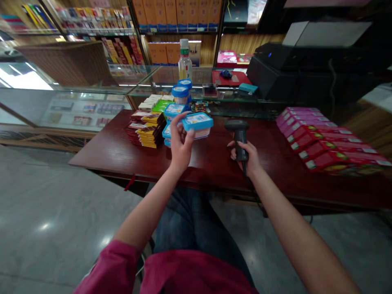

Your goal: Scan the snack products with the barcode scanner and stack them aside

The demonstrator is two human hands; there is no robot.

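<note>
A clear plastic tub with a blue lid (pixel 199 121) is gripped at its left end by my left hand (pixel 181 143), raised over the dark red table. Several similar blue-lidded tubs (pixel 174 109) stand stacked just behind that hand. My right hand (pixel 247 157) is wrapped round the handle of a black barcode scanner (pixel 239 130), its head up and its cord hanging below. The scanner and the held tub are apart, with a strip of table between them. Left of the tubs lie stacked brown and yellow packets (pixel 147 128).
Pink and red boxes (pixel 330 143) stand in rows on the table (pixel 211 163) at the right. A glass display counter (pixel 143 81) runs behind, bearing a bottle (pixel 185 61) and a black machine (pixel 300 73). Stocked shelves (pixel 179 30) line the back.
</note>
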